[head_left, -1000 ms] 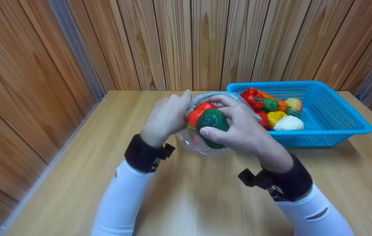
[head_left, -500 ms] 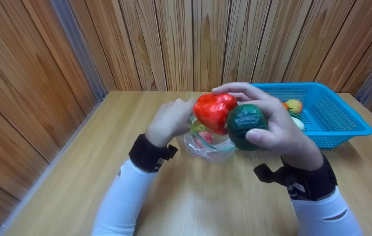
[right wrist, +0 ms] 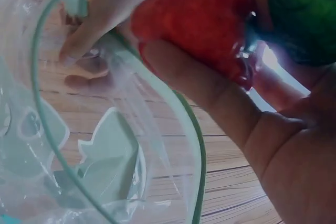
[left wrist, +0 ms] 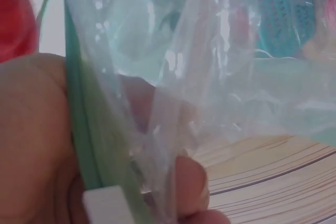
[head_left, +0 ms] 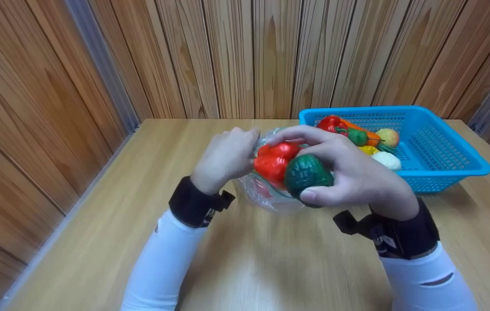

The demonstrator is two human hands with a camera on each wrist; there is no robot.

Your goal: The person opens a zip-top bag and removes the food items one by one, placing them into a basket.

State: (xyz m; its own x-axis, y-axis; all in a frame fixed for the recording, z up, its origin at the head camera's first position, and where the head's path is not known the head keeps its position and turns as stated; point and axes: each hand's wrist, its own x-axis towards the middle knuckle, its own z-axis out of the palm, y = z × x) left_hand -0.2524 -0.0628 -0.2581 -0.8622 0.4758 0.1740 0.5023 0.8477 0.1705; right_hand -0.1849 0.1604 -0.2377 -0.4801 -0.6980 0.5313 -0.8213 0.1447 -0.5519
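My left hand (head_left: pixel 227 155) pinches the rim of a clear zip bag (head_left: pixel 266 201); in the left wrist view its green zip strip (left wrist: pixel 84 119) and white slider (left wrist: pixel 108 205) run along the fingers. A red bell pepper (head_left: pixel 276 162) and a dark green, rounded, wrinkled vegetable (head_left: pixel 306 176) are held together in my right hand (head_left: pixel 353 172), thumb on the green one. Both overlap the bag's mouth in the head view. From the right wrist, the pepper hangs beside the gaping green-edged opening. Something reddish shows through the bag's side.
A blue basket (head_left: pixel 443 173) stands at the back right. Inside it lie another red pepper (head_left: pixel 330 123), a carrot (head_left: pixel 372 139), a yellowish round fruit (head_left: pixel 387 137), a white item (head_left: pixel 387 160) and several others. Wooden panels (head_left: pixel 227 60) rise behind the table (head_left: pixel 271 259).
My right hand, with the pepper and green vegetable, moved from over the bag up and right, then back left and lower to its mouth. The left hand stays at the rim.
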